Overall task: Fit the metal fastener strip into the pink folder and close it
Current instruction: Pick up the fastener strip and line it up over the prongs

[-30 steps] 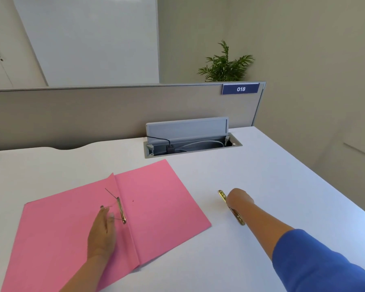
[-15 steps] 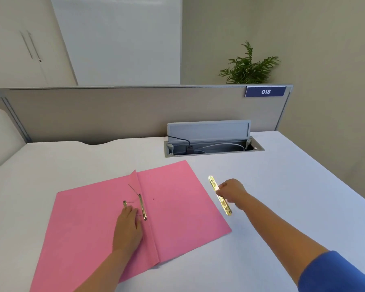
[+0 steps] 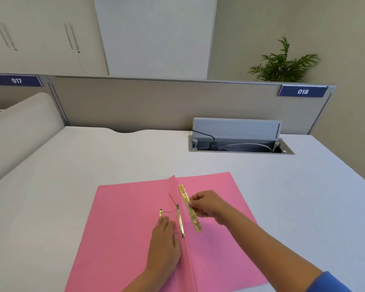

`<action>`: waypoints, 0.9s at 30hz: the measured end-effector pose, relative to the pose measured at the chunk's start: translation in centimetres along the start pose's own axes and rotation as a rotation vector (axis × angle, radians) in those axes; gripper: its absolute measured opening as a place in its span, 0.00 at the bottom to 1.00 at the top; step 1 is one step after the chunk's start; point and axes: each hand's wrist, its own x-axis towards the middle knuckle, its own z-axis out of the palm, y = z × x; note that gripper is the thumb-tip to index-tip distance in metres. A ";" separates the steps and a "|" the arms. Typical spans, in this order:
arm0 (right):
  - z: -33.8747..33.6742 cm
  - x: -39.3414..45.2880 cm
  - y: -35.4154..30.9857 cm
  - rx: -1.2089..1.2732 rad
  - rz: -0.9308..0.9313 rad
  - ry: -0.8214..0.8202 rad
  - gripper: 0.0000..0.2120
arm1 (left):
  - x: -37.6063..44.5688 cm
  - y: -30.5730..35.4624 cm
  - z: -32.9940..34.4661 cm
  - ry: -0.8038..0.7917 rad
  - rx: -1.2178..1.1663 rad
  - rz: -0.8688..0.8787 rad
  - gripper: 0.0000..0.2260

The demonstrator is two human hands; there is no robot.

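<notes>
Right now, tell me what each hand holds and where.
Right hand pinches the metal fastener strip near its middle. Left hand holds nothing; it presses flat on the pink folder.

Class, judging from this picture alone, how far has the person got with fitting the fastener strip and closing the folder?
Done: the pink folder lies open, and the fastener base sits by the fold with prongs raised. In hand: the right hand pinches the metal strip above the base, while the left hand presses the folder flat. Left: seating the strip on the prongs, then closing.

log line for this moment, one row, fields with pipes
step: fitting strip | right hand: holds metal strip over pink folder | left hand: flat by base fastener | folder: open
</notes>
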 end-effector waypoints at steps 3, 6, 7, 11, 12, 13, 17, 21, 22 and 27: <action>0.5 0.1 0.0 0.012 0.001 -0.004 0.04 | 1.1 0.3 -1.1 0.072 -0.152 -0.126 0.17; 0.9 0.2 -0.1 0.015 0.002 0.003 0.04 | 3.7 0.6 -2.7 0.100 -0.379 -0.269 0.18; 1.0 0.2 -0.1 0.016 0.000 0.007 0.06 | 4.8 0.7 -3.1 0.083 -0.443 -0.303 0.18; 1.6 0.3 -0.6 0.037 -0.001 0.005 0.05 | 7.5 1.4 -3.5 0.046 -0.705 -0.384 0.16; 1.6 0.3 -0.7 0.046 -0.001 0.000 0.04 | 7.8 1.5 -3.4 0.056 -0.754 -0.394 0.14; 1.7 0.4 -0.9 0.053 -0.006 0.000 0.07 | 8.1 1.7 -3.3 0.068 -0.786 -0.398 0.11; 1.8 0.6 -1.2 0.056 -0.014 0.004 0.10 | 8.7 1.9 -2.8 0.068 -0.864 -0.407 0.06; 1.8 0.7 -1.2 0.063 -0.008 -0.003 0.10 | 8.7 1.9 -2.4 0.044 -0.836 -0.379 0.08; 1.9 0.8 -1.2 0.064 -0.007 -0.009 0.10 | 8.7 1.9 -2.4 0.042 -0.820 -0.367 0.08; 2.2 0.9 -1.2 0.060 -0.006 -0.025 0.09 | 8.8 1.6 -2.3 0.031 -0.783 -0.321 0.16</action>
